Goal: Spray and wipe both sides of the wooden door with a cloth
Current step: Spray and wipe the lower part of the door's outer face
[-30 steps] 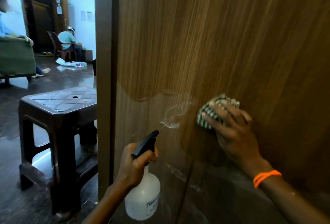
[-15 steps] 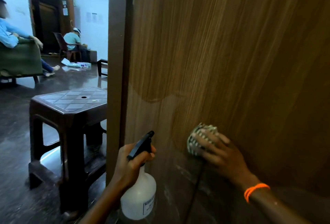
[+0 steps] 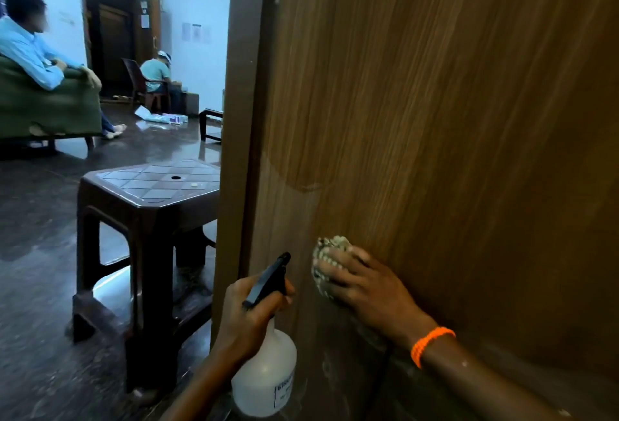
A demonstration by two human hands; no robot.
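Wiping step, lower centre of frame: right hand presses striped green-white cloth flat against brown wooden door. Left hand grips white plastic spray bottle, trigger ready. Next, judged: respray, wipe lower panel.

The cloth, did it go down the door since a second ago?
Yes. The cloth under the right hand has slid down and left on the wooden door, farther below the wavy damp line and nearer the door's edge.
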